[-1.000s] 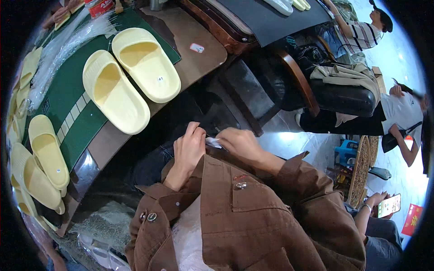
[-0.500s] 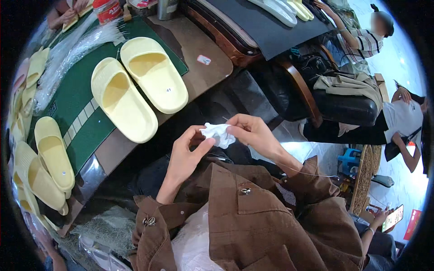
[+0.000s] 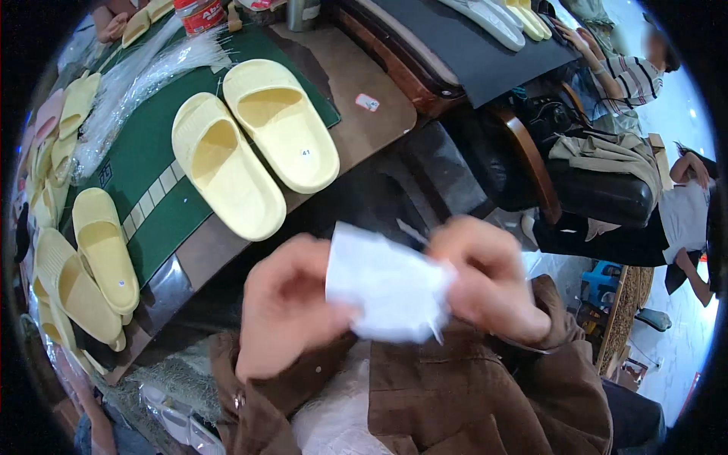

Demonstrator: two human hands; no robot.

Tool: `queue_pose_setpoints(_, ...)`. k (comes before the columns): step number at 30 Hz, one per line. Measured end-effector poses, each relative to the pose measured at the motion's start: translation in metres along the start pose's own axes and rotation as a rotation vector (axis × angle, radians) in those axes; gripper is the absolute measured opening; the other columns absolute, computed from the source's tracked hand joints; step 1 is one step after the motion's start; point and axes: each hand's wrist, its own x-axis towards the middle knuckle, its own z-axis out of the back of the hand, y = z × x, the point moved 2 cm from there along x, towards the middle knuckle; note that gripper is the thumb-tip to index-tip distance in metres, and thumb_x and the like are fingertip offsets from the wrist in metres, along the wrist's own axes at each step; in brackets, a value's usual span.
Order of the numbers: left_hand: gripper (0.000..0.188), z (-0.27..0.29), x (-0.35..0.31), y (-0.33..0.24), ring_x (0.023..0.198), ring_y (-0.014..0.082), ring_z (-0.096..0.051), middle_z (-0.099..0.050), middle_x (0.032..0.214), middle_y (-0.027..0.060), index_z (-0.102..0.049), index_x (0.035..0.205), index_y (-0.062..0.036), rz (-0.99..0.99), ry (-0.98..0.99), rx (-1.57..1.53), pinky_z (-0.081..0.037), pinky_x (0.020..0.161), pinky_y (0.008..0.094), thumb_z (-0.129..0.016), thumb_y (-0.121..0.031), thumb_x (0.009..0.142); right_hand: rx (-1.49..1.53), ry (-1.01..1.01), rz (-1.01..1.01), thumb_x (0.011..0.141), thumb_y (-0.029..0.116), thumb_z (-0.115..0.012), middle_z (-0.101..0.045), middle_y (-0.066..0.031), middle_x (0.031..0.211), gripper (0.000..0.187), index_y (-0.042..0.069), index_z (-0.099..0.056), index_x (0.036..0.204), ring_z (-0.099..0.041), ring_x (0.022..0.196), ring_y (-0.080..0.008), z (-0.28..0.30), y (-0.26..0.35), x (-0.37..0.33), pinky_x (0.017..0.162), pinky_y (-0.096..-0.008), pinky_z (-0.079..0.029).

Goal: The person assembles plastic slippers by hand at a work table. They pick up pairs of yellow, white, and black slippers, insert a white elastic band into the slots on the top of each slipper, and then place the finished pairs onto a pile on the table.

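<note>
Between my two hands, in front of my brown jacket, a small white cloth (image 3: 383,284) is stretched out, blurred by motion. My left hand (image 3: 292,299) pinches its left edge between thumb and fingers. On the other side, my right hand (image 3: 485,277) is closed at the cloth's right edge, its fingers smeared. A thin pale sliver, perhaps a needle, sticks out above the right fingers; it is too blurred to be sure. A pair of pale yellow slippers (image 3: 241,193) lies on the table just beyond my hands.
The table (image 3: 371,129) carries a green mat (image 3: 155,227), more slippers (image 3: 108,246) on the left, a bundle of clear plastic strands (image 3: 140,95) and a red-labelled jar (image 3: 201,15). A black chair (image 3: 599,186) stands to the right. Other people are at the edges.
Both hands have come up closer to the camera, and the crumpled white cloth is now spread flatter between them. The table and slippers have shifted slightly right in view.
</note>
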Motion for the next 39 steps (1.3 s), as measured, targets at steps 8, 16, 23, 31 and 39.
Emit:
queue_pose_setpoints(8,0.009,-0.037,-0.034,-0.039,0.065,0.0252,-0.062,-0.064,0.093,0.0197,-0.063,0.088,0.0048,-0.509,0.547,-0.716,-0.052,0.053,0.0332,-0.068,0.004,0.081,0.740,0.474,0.618,0.095,0.017,-0.057,-0.058,-0.0133,0.067,0.028,-0.005,-0.066,0.080,-0.048,0.046,-0.0150,-0.064,0.018,-0.008,0.041,-0.0277,-0.036)
queue_pose_setpoints(16,0.010,-0.080,-0.019,-0.041,0.060,0.0204,-0.053,-0.060,0.093,0.0211,-0.060,0.092,0.0058,-0.597,0.157,-1.132,-0.049,0.054,0.0305,-0.063,-0.002,0.087,0.816,0.351,0.670,0.090,0.013,-0.065,-0.057,-0.0099,0.061,0.021,-0.005,-0.068,0.080,-0.046,0.040,-0.0134,-0.083,0.011,-0.001,0.036,-0.0245,-0.033)
queue_pose_setpoints(23,0.031,-0.066,-0.029,0.004,0.072,0.0266,-0.062,-0.059,0.101,0.0292,-0.059,0.105,0.0121,-0.678,0.414,-1.004,-0.049,0.064,0.0352,-0.062,-0.015,0.091,0.071,-0.224,0.935,0.087,0.020,-0.068,-0.044,0.0008,0.058,0.011,0.015,-0.064,0.095,-0.037,0.039,-0.0113,-0.086,0.036,0.004,0.036,-0.0261,-0.029)
queue_pose_setpoints(31,0.047,-0.070,-0.023,0.000,0.084,0.0354,-0.064,-0.060,0.104,0.0327,-0.062,0.102,0.0172,-0.656,0.627,-0.917,-0.053,0.072,0.0400,-0.075,-0.023,0.082,0.027,-0.031,0.820,0.076,-0.005,-0.063,-0.054,-0.0070,0.056,0.015,-0.003,-0.066,0.091,-0.050,0.039,-0.0184,-0.024,0.013,-0.002,0.035,-0.0281,-0.035)
queue_pose_setpoints(39,0.047,-0.088,-0.038,0.005,0.083,0.0321,-0.064,-0.061,0.101,0.0298,-0.062,0.102,0.0148,-0.542,0.485,-1.161,-0.052,0.070,0.0359,-0.072,-0.028,0.084,-0.041,0.064,0.564,0.079,-0.004,-0.063,-0.055,-0.0098,0.062,0.016,-0.007,-0.066,0.094,-0.049,0.046,-0.0163,-0.004,-0.005,-0.006,0.042,-0.0295,-0.035)
